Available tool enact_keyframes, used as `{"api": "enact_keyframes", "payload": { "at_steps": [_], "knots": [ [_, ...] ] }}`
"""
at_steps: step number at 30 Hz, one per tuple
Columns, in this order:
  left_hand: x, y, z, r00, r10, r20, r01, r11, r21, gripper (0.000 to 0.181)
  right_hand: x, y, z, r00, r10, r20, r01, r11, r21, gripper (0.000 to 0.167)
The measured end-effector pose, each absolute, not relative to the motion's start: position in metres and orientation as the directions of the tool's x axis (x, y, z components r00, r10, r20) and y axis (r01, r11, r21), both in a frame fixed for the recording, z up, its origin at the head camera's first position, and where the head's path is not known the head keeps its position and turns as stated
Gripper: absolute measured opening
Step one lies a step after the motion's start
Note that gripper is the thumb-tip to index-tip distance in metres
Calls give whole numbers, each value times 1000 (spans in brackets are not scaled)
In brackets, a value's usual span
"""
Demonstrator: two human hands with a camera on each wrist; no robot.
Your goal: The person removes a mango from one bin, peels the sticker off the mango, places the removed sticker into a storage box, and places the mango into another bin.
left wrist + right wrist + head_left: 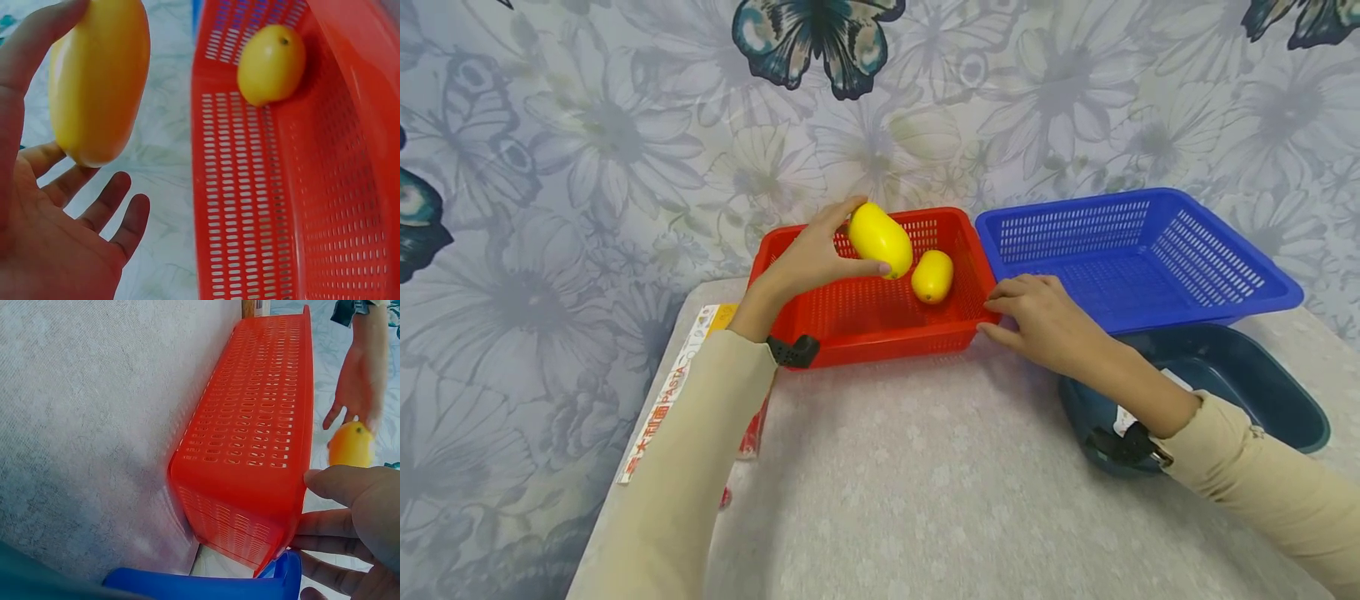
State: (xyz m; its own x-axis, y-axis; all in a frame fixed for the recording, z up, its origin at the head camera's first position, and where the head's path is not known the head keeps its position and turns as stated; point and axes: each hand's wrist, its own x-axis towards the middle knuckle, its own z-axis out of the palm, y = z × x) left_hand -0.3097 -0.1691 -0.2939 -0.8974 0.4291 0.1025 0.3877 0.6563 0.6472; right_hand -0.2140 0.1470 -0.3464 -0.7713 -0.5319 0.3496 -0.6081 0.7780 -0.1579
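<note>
My left hand (811,260) holds a smooth yellow oval fruit (880,239) above the red basket (857,340). In the left wrist view its thumb and first fingers pinch the fruit (100,81), while the other fingers stand free. A second yellow fruit (933,277) lies inside the basket toward its right end, its stem spot visible in the left wrist view. At the basket's front right corner is my right hand (1043,323), thumb and fingers gripping the rim; part of its fingers is hidden behind the corner in the right wrist view.
A blue basket (1097,292) stands right of the red one, close against it. In front of it sits a dark teal basin (1273,408), partly under my right forearm. A pasta packet (673,379) lies at the table's left edge. Behind everything rises a flower-patterned wall (647,150).
</note>
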Motion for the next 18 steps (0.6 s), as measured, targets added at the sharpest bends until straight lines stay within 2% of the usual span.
{"api": "enact_keyframes", "payload": {
  "at_steps": [10,18],
  "knots": [
    [-334,-164,-310,-884,467,21,389,709,587,107,-212,146,-348,-773,-526,354,-606,778,-167,29],
    [-350,-157,-323,-876,472,-101,351,765,539,108,-212,147,-349,-769,-525,366,-610,774,-172,28]
  ]
}}
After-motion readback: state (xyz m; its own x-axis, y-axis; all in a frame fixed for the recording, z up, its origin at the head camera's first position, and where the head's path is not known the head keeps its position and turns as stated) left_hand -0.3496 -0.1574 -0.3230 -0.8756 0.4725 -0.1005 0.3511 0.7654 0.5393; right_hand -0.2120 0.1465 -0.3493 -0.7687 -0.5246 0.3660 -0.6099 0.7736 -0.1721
